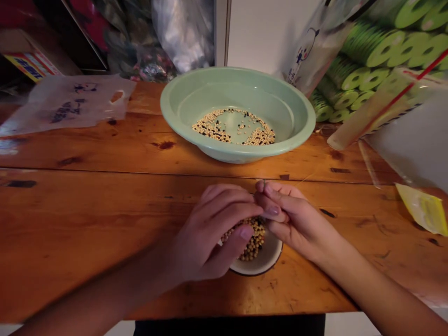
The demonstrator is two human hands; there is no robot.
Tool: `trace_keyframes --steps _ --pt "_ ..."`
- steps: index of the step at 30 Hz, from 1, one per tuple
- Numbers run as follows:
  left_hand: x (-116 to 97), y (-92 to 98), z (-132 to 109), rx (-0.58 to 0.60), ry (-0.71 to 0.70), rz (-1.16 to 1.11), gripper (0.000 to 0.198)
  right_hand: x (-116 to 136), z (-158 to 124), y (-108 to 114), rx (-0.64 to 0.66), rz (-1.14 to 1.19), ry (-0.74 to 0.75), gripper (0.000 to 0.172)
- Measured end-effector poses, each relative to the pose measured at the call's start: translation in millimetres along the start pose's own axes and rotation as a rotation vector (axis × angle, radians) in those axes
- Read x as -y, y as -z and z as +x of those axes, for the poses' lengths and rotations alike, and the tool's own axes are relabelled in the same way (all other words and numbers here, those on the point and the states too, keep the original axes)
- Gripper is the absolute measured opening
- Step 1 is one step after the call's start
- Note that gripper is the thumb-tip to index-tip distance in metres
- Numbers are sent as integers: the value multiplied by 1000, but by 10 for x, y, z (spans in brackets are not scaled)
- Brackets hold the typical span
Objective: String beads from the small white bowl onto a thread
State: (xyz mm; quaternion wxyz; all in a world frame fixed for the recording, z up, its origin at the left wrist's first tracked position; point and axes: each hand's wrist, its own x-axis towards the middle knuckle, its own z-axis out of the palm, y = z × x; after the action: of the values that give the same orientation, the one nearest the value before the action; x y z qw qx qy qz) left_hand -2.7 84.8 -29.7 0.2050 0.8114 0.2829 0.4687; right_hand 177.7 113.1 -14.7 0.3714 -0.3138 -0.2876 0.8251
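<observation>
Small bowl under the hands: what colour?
The bowl is off-white with a thin dark rim; it shows best in the head view.

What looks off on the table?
Dark seeds are mixed through the pale beans in the pale green basin, so that batch looks unsorted. By contrast, the visible part of the small white bowl shows only pale beans.

1. Probably a home, perhaps a cluttered storeroom or kitchen corner; the dim view makes it hard to say.
2. A worn plank table (pixel 105 210) is homely furniture.
3. On it: a pale green plastic basin (pixel 166 105), a carrier bag (pixel 70 105).
4. Behind it: green-printed packs (pixel 364 60).
</observation>
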Motion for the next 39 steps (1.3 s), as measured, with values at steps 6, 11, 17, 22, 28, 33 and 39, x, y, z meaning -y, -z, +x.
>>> trace_keyframes --steps 6,11,17,22,28,33,39 --pt "-14 11 -7 49 -39 -2 36 -10 -25 6 69 104 -14 9" --pt "-26 46 -9 164 -37 54 32 24 -28 2 55 119 -1 12" --pt "-19 49 -15 179 -14 10 39 36 -27 14 66 119 13 10" --pt "-8 54 -6 173 -37 -14 41 31 -14 17 70 128 13 11" --pt "0 60 -1 132 -45 -5 14 31 2 9 27 79 37 10" --pt "-17 60 -12 131 -54 26 28 2 -4 -7 -6 56 21 14" --pt "-34 44 -14 154 5 50 27 -38 -4 -24 -42 8 66 13"
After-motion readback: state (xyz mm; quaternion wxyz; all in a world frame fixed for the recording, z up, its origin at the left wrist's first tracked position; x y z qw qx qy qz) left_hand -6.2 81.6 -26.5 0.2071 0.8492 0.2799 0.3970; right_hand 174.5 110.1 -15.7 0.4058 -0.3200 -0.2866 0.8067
